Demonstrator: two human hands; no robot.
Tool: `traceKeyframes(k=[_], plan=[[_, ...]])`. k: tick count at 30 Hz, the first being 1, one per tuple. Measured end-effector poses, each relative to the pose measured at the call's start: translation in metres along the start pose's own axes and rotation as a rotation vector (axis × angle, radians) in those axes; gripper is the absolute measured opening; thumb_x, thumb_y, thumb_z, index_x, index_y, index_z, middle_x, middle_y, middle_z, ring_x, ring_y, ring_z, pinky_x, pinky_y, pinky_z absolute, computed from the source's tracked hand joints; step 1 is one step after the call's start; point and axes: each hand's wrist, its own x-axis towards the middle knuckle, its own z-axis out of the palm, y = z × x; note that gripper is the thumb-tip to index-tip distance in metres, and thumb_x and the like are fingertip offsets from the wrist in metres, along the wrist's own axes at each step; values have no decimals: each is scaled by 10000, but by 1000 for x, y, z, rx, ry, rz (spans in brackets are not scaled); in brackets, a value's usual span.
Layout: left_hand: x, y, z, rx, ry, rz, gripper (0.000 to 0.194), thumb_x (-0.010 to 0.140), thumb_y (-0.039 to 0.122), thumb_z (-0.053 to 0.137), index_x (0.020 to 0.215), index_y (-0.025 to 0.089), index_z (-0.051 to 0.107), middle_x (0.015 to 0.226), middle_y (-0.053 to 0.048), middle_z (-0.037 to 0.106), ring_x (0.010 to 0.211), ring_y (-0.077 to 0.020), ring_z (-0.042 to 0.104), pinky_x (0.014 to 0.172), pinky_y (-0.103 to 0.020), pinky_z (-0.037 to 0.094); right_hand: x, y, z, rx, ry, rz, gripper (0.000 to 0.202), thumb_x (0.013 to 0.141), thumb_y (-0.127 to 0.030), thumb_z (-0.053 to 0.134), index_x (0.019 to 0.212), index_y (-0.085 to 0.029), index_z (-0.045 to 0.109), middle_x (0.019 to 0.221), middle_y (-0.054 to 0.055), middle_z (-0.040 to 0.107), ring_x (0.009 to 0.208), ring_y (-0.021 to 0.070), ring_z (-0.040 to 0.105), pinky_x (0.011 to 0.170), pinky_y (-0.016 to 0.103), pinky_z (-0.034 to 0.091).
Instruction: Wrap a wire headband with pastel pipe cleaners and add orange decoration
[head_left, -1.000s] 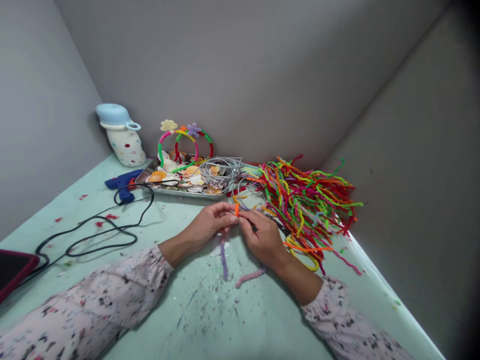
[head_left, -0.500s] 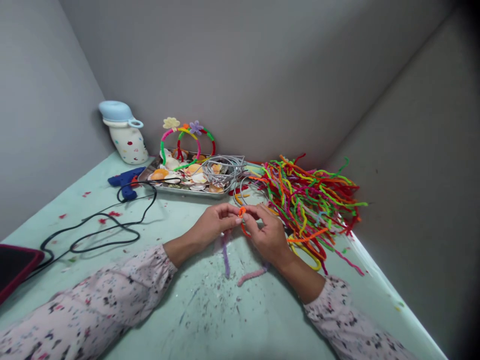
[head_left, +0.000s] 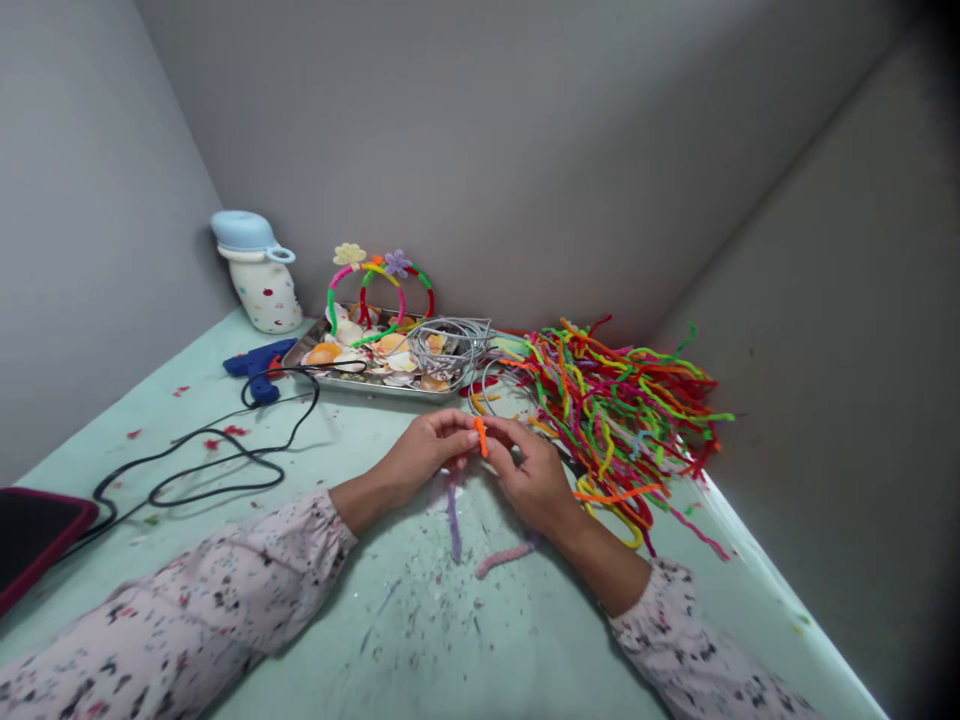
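Between my fingertips is a short bent piece of orange pipe cleaner [head_left: 481, 437]. My left hand [head_left: 435, 445] pinches it from the left, and my right hand [head_left: 531, 472] from the right; both are held just above the table. Under them lie a purple pipe cleaner [head_left: 454, 525] and a pink pipe cleaner [head_left: 504, 558], their upper ends hidden by my hands. Close to my right wrist, yellow scissor-like handles [head_left: 624, 527] show beneath a large heap of coloured pipe cleaners [head_left: 622, 400].
A metal tray [head_left: 375, 388] holds shells, coiled grey wire [head_left: 457, 345] and two pipe-cleaner hoops with flowers [head_left: 365, 268]. Left of it are a blue glue gun [head_left: 259, 365], its looping black cord [head_left: 217, 485] and a bottle [head_left: 264, 290]. A dark red-edged device [head_left: 37, 540] lies at far left.
The orange pipe cleaner, a loop with a tail hanging beneath before, now appears as a compact upright piece between my fingers. My hands have barely moved; the view has shifted slightly.
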Motion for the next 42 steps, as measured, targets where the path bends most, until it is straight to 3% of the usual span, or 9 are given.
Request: traceKeyframes(k=[4, 9, 16, 26, 42], plan=[[1, 0, -1, -64, 9, -7, 234, 723, 308, 675, 859, 132, 601, 643, 13, 526, 501, -57, 440, 450, -180, 357, 0, 2, 1, -51, -18, -18, 294, 852, -193, 500, 1136, -209, 576, 982, 46, 674, 836, 160, 622, 763, 296, 489], [1, 3, 0, -144, 20, -30, 301, 767, 371, 624, 962, 142, 604, 788, -29, 585, 509, -56, 462, 439, -184, 358, 2, 9, -3, -245, 111, -66, 208, 863, -195, 483, 1015, -197, 626, 908, 62, 656, 866, 193, 589, 797, 331, 457], [-1, 2, 3, -9, 46, -2, 246, 692, 322, 709, 845, 143, 638, 691, 2, 557, 523, -53, 432, 486, -188, 330, 1, 12, -2, -406, 139, -129, 182, 871, -222, 489, 982, -191, 629, 865, 70, 640, 825, 200, 566, 784, 343, 434], [0, 1, 2, 30, -61, -11, 243, 780, 381, 609, 811, 144, 567, 587, 19, 520, 460, -57, 423, 448, -186, 339, -1, 3, -2, -248, 166, -114, 184, 870, -208, 483, 984, -192, 626, 833, 56, 617, 795, 180, 566, 757, 323, 455], [-4, 4, 11, -179, -14, -76, 272, 713, 258, 696, 946, 175, 582, 689, 35, 523, 491, -24, 403, 449, -156, 286, -3, -6, 1, -143, 183, -95, 170, 855, -174, 481, 933, -208, 628, 821, 41, 632, 782, 169, 577, 725, 304, 464]])
